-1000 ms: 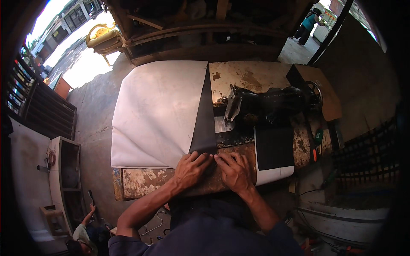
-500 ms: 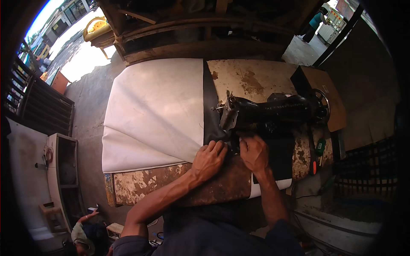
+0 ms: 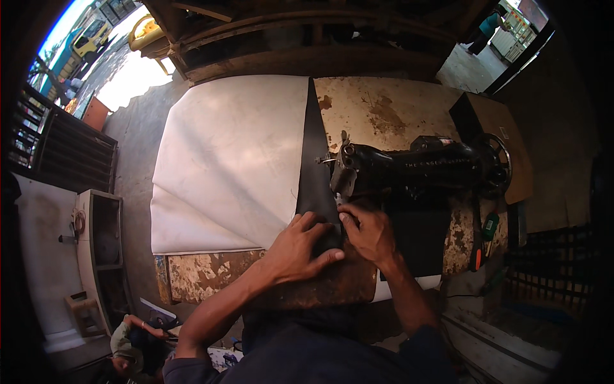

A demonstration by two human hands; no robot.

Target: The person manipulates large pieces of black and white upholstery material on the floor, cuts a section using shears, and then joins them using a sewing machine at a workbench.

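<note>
A black sewing machine (image 3: 416,165) stands on a worn table, its needle end to the left. Under and beside it lies a large sheet of material, black (image 3: 314,173) on one face and white (image 3: 233,160) where it is folded over at left. My left hand (image 3: 300,248) rests on the black material by the white edge, thumb and fingers apart. Close to the machine's presser foot (image 3: 339,199) is my right hand (image 3: 369,233), fingers curled in with thumb and index together. What they pinch, if anything, is hidden.
The table's bare top (image 3: 384,109) shows stains and peeling. A brown board (image 3: 502,144) stands behind the handwheel; a green-handled tool (image 3: 490,226) lies at right. Another person (image 3: 137,342) sits low at left, near a cabinet (image 3: 102,237). Someone stands far right.
My left hand has gone from curled to spread fingers. The right hand has moved slightly left, nearer the presser foot. More black material shows between the hands and the white fold.
</note>
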